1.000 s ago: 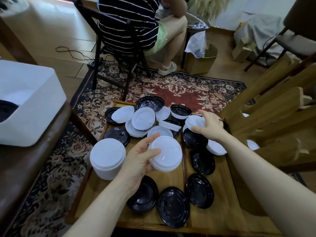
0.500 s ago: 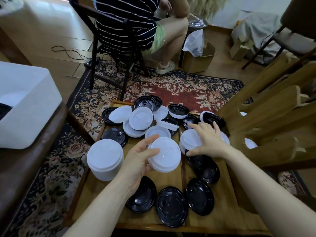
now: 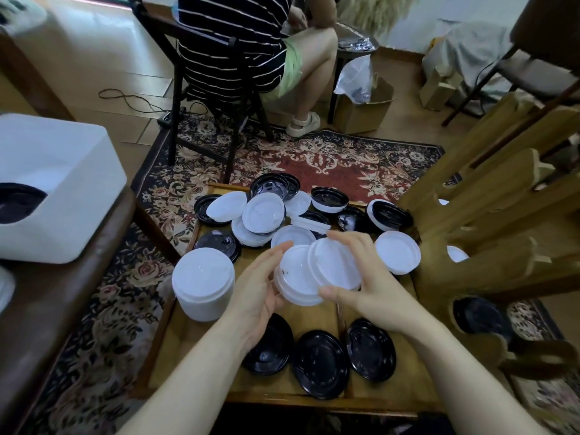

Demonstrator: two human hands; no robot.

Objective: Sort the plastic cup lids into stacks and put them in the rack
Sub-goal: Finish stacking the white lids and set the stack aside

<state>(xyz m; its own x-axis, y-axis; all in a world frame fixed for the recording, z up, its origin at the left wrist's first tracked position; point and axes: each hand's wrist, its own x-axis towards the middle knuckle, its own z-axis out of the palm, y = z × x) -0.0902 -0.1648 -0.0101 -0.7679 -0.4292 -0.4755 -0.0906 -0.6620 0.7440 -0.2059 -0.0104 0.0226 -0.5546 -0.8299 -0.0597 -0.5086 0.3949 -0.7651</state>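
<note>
Head view: the left hand (image 3: 255,296) cups a short stack of white lids (image 3: 295,277) from the side, its grip curled round the stack's edge. The right hand (image 3: 373,284) brings a further white lid (image 3: 337,265) against that stack, its grip clamped on the rim with thumb below and fingers above; the lid sits tilted and only half seated. Both are held just above the wooden surface (image 3: 317,312). A taller white stack (image 3: 203,282) stands at the left, loose black lids (image 3: 320,362) lie nearest the camera, and mixed lids (image 3: 263,211) are heaped at the far side. The wooden rack (image 3: 489,246) stands at the right, some lids already in its slots. The step in hand looks like nesting white lids; next, the tilted lid needs squaring and pressing down flush.
</note>
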